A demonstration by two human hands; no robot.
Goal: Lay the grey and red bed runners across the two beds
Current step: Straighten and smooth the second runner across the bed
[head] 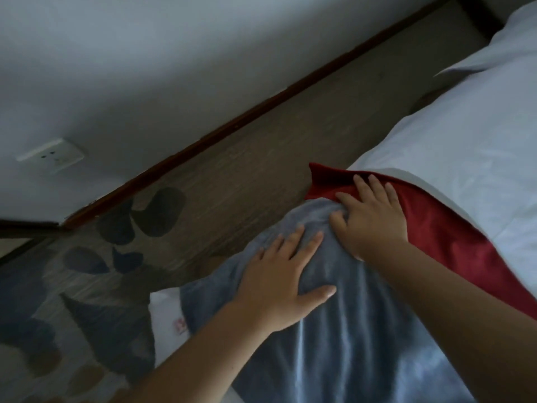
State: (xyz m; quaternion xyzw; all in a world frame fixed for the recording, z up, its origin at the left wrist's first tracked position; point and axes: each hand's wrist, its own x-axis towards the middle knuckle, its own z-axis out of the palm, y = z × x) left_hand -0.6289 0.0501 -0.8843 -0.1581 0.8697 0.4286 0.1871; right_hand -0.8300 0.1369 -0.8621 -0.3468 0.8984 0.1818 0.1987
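Observation:
A grey velvet bed runner (343,330) with a red band (453,237) along its far side lies over the edge of a white bed (465,146). My left hand (279,280) lies flat on the grey cloth, fingers spread. My right hand (369,216) presses where grey meets red, its thumb and forefinger bunching a fold of grey fabric. The runner's end hangs over the bed's side toward the floor.
A wood-look floor (261,158) with dark leaf shapes runs between the bed and a white wall (145,68). A dark red skirting board (232,126) lines the wall, and a wall socket (52,155) sits low on it. A white sheet corner (165,318) shows below the runner.

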